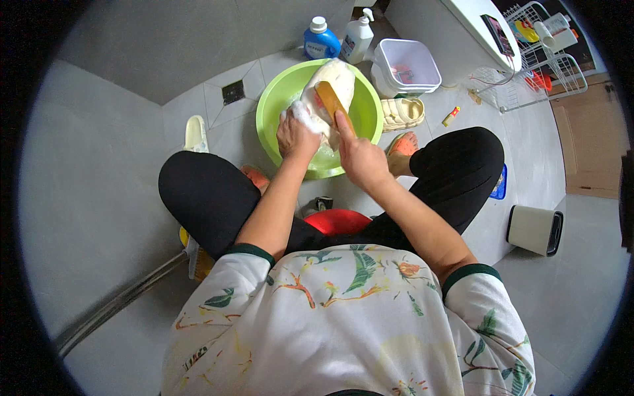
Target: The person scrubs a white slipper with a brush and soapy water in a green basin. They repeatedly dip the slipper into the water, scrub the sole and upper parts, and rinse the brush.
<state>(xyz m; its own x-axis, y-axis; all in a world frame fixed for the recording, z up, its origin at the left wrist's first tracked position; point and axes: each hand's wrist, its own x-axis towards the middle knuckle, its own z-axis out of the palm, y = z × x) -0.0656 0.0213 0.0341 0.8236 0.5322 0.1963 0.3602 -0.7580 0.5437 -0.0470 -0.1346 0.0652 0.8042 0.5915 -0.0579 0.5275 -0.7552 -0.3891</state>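
Observation:
A light-green basin [265, 125] stands on the floor between my knees. In it a bulky white item [340, 78], too covered by hands and foam to name, leans against the far rim, with a reddish patch on it. My left hand [297, 136] grips its near left side, white suds on the fingers. My right hand [363, 157] is closed around the handle of a wooden brush [333, 102]. The brush lies slantwise across the white item; its bristles do not show.
Beyond the basin stand a blue bottle [321, 42], a white pump bottle [357, 39] and a white square tub [411, 66]. Cream clogs [404, 113] sit beside it. Under me is a red stool [337, 222]. A bin [533, 230] and wire rack [536, 86] are at right.

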